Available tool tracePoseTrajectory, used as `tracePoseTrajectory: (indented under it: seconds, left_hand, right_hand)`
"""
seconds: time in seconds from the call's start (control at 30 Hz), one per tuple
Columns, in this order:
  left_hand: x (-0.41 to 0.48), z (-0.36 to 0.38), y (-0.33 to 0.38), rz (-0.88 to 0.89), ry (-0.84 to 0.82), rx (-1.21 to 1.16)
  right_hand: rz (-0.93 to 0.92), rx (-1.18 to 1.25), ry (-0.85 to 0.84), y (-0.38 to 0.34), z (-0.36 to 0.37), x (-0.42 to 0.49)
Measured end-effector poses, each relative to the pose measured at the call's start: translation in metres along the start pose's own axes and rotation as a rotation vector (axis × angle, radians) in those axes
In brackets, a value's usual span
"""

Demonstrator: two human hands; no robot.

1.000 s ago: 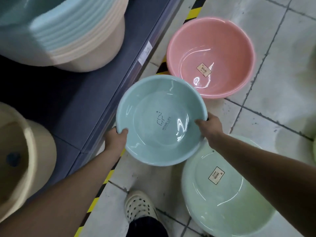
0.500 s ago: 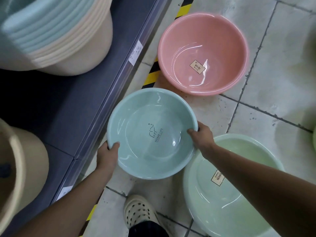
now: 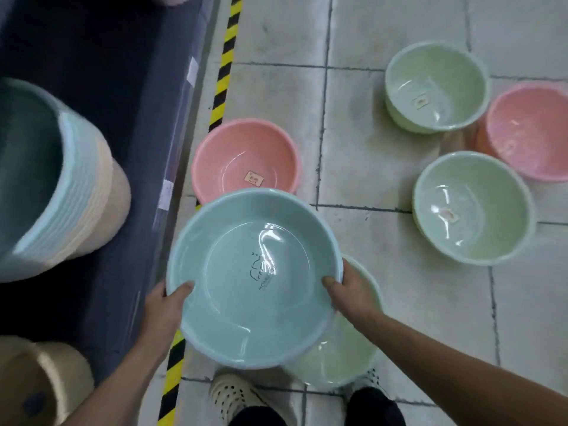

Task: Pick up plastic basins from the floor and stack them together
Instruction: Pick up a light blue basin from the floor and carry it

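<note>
I hold a light blue basin off the floor, level, with a small printed logo inside. My left hand grips its left rim, thumb inside. My right hand grips its right rim the same way. Under its right side a pale green basin lies on the floor, mostly hidden. A pink basin sits on the tiles just beyond the blue one. Two green basins and another pink basin lie further right.
A dark shelf runs along the left, edged by a yellow-black floor stripe. On it stands a nested stack of blue and cream basins, with a cream tub at the lower left. My shoes are at the bottom.
The view has pulled back and up, showing more basins on the right. The blue basin sits closer to me and now overlaps the green basin below it.
</note>
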State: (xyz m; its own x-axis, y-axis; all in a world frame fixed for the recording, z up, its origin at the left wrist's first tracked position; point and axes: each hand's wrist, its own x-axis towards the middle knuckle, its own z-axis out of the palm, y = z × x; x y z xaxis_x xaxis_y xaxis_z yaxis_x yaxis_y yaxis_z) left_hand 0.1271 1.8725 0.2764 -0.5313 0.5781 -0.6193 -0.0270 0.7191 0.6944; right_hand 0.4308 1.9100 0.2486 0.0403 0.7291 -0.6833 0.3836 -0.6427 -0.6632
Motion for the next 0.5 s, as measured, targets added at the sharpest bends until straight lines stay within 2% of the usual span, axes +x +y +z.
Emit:
tracePoseTrajectory:
  seconds: [0.27, 0.5]
  left_hand:
    - [-0.108, 0.200, 0.051, 0.095, -0.363, 0.243]
    - [-0.211, 0.375, 0.045, 0.233, -0.706, 0.483]
  right_hand:
    - [0.125, 0.184, 0.321, 0.085, -0.214, -0.078]
    - [0.365, 0.370, 0.594, 0.223, -0.320, -0.143]
